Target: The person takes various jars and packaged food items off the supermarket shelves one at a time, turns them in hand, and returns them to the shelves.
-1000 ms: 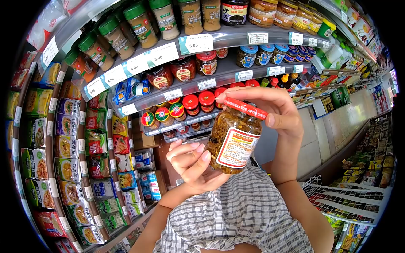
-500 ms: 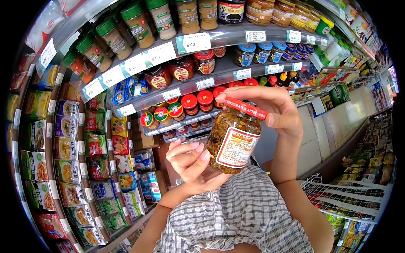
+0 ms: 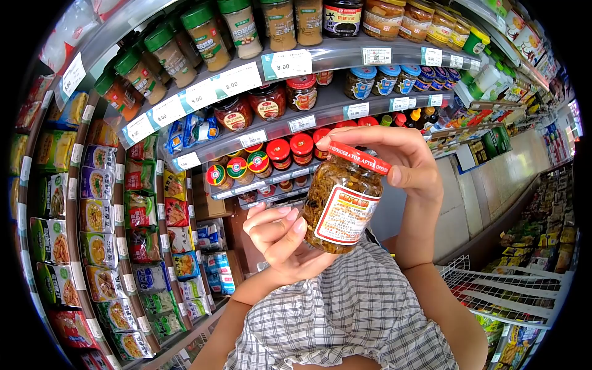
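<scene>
A glass jar [image 3: 345, 200] of brown, oily food, with a red lid and a white, red-edged label, is tilted in front of my chest. My right hand [image 3: 407, 161] grips it from above, fingers and thumb around the lid. At the jar's lower left side, my left hand [image 3: 280, 242] supports it with curled fingers. The label faces up toward me. Beyond my hands, red-lidded jars [image 3: 301, 147] stand on a lower shelf.
Green-capped spice bottles [image 3: 206, 38] fill the upper shelf, with blue-lidded jars [image 3: 361, 81] below to the right. Packaged noodles [image 3: 97, 216] line the left racks. A white wire basket [image 3: 499, 290] and a tiled floor [image 3: 478, 197] lie to the right.
The shelf view shifts slightly between frames. My hands keep the same hold, and the jar looks nearly unmoved.
</scene>
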A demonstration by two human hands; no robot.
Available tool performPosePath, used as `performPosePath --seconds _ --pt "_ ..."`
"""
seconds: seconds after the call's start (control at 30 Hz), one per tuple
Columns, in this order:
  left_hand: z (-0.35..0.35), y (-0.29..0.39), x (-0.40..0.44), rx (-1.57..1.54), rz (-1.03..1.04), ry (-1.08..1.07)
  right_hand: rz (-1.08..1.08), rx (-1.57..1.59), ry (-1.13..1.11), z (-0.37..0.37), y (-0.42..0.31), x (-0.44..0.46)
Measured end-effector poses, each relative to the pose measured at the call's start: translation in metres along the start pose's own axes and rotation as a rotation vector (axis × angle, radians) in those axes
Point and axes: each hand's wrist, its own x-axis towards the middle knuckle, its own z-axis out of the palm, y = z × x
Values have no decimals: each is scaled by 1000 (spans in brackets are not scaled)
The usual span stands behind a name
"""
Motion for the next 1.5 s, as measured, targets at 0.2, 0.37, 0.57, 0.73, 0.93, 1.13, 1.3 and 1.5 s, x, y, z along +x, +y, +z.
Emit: performPosePath --seconds 0.2,0.37,0.57,0.73,0.93,1.13,1.3,1.5 --pt "4 -1 2 12 -10 29 -20 17 4 1 0 0" --pt "7 1 8 -23 -55 31 -45 -71 34 -1 -2 -1" --pt "12 -3 5 -341 -380 48 -7 -283 111 1 -16 -3" --pt "10 0 16 -673 -834 -35 -82 -533 153 -4 -13 -1" --pt "7 -2 24 -1114 -1180 -113 69 -489 178 2 -20 2" --pt "13 -7 20 -1420 -1419 -200 54 -485 169 4 -12 5" --pt "22 -13 12 -1561 -1524 -172 -45 -671 197 18 -18 3" --pt "35 -20 4 -1487 -1605 -105 -192 -826 251 44 -22 4"
